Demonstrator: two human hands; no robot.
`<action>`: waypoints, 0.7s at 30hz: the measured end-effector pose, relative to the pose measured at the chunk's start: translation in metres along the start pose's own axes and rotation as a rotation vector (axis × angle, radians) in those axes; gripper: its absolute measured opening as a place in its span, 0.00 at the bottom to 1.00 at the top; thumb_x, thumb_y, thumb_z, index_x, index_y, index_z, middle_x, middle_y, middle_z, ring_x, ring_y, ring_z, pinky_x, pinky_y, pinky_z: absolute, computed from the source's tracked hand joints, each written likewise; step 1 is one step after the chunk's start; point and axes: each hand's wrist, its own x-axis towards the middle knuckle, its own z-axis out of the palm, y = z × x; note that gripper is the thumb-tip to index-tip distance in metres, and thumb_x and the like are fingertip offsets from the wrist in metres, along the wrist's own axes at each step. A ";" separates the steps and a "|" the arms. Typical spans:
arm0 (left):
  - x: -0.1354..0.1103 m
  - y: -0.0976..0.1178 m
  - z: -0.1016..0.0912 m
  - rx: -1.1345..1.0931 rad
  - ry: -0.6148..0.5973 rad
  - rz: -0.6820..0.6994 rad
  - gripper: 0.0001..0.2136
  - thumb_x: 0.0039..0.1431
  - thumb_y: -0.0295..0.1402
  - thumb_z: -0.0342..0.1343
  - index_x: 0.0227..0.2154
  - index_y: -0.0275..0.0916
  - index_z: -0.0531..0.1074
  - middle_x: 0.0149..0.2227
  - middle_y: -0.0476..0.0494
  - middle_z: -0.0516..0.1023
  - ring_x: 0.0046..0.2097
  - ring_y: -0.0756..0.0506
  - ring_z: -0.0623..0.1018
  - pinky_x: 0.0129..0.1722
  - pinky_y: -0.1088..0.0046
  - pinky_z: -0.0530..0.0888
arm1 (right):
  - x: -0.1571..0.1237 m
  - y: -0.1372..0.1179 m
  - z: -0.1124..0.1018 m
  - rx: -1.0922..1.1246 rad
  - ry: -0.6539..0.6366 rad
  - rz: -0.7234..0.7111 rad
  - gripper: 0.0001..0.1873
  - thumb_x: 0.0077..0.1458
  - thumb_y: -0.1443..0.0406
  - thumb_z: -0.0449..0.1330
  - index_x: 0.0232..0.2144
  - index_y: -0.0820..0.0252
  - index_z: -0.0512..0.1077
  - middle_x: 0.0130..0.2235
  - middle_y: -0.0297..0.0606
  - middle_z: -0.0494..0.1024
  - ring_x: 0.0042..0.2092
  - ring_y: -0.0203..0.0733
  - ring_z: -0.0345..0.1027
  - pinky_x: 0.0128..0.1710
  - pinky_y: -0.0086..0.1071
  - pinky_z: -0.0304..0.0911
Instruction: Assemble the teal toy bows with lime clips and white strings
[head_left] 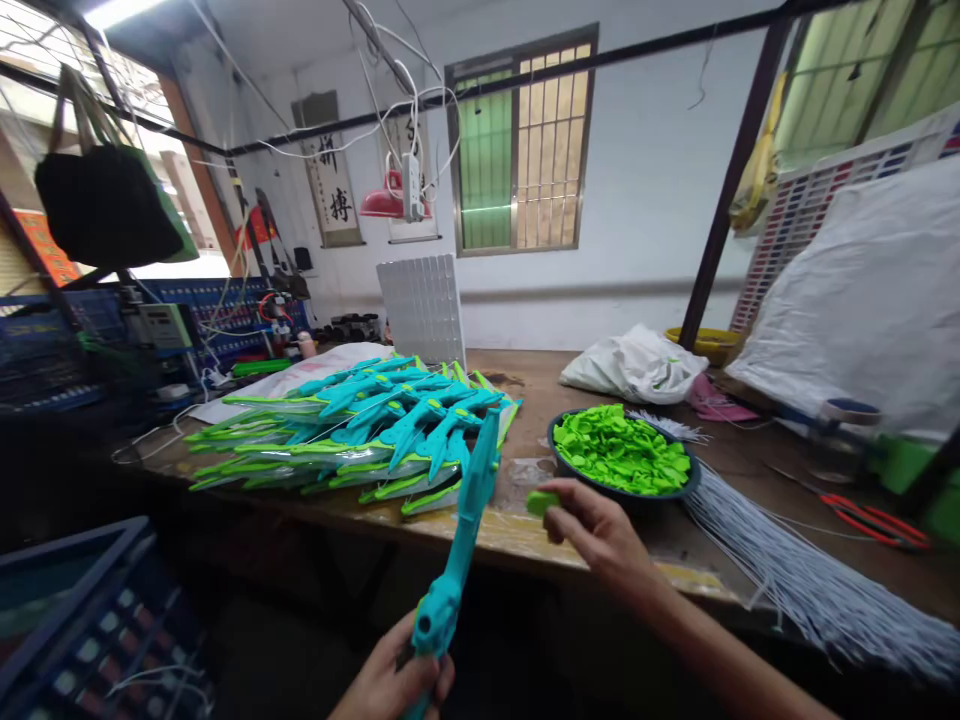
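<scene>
My left hand [394, 682] is closed round the grip end of a long teal plastic toy piece [466, 530], which points up and away toward the bench. My right hand [600, 532] pinches a small green plastic part [541, 502] just left of a dark bowl [556, 458] heaped with the same green parts [622, 452]. Behind the teal piece lies a fanned pile of teal and green toy pieces [352, 430] on the wooden bench [525, 535].
A bundle of white cords [787, 565] spreads over the bench's right front. Red-handled scissors [874, 520] lie at far right. A white bag [637, 365], a white ribbed tray [424, 310] and a large white sack [870, 300] stand behind. A blue crate [82, 610] sits lower left.
</scene>
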 end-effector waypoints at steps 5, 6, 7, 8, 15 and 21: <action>-0.012 0.019 0.007 0.101 -0.139 -0.036 0.35 0.52 0.62 0.64 0.49 0.35 0.73 0.29 0.42 0.76 0.21 0.50 0.72 0.21 0.76 0.63 | -0.063 -0.049 0.033 0.247 -0.138 -0.076 0.11 0.69 0.57 0.56 0.43 0.57 0.72 0.41 0.39 0.74 0.38 0.36 0.69 0.36 0.27 0.69; -0.016 0.025 0.009 0.151 -0.173 -0.032 0.35 0.53 0.62 0.65 0.50 0.34 0.72 0.31 0.40 0.78 0.23 0.48 0.75 0.24 0.75 0.67 | -0.070 -0.056 0.035 0.251 -0.151 -0.114 0.10 0.70 0.59 0.55 0.42 0.57 0.72 0.46 0.41 0.73 0.40 0.36 0.69 0.37 0.26 0.70; -0.020 0.031 0.010 0.204 -0.194 -0.032 0.34 0.54 0.60 0.65 0.49 0.33 0.72 0.33 0.38 0.79 0.26 0.47 0.77 0.27 0.74 0.70 | -0.075 -0.063 0.036 0.250 -0.165 -0.150 0.09 0.70 0.60 0.55 0.41 0.58 0.72 0.49 0.42 0.72 0.42 0.36 0.69 0.37 0.27 0.70; -0.025 0.037 0.011 0.253 -0.221 -0.063 0.32 0.56 0.58 0.65 0.49 0.33 0.72 0.34 0.37 0.81 0.30 0.46 0.79 0.32 0.73 0.72 | -0.080 -0.068 0.035 0.243 -0.179 -0.174 0.09 0.70 0.61 0.54 0.41 0.58 0.72 0.51 0.42 0.71 0.43 0.37 0.70 0.37 0.27 0.71; -0.048 0.059 0.007 0.409 -0.400 -0.392 0.34 0.58 0.60 0.62 0.54 0.35 0.68 0.42 0.36 0.83 0.39 0.41 0.82 0.40 0.68 0.75 | -0.100 -0.080 0.036 0.037 -0.285 -0.106 0.12 0.65 0.68 0.59 0.50 0.58 0.73 0.36 0.34 0.76 0.34 0.34 0.69 0.34 0.26 0.65; -0.051 0.038 0.008 0.411 -0.520 -0.497 0.32 0.61 0.60 0.57 0.54 0.37 0.65 0.36 0.39 0.82 0.33 0.42 0.81 0.32 0.70 0.72 | -0.119 -0.068 0.052 0.011 -0.363 -0.118 0.05 0.64 0.70 0.58 0.38 0.59 0.74 0.37 0.35 0.78 0.38 0.36 0.72 0.40 0.28 0.67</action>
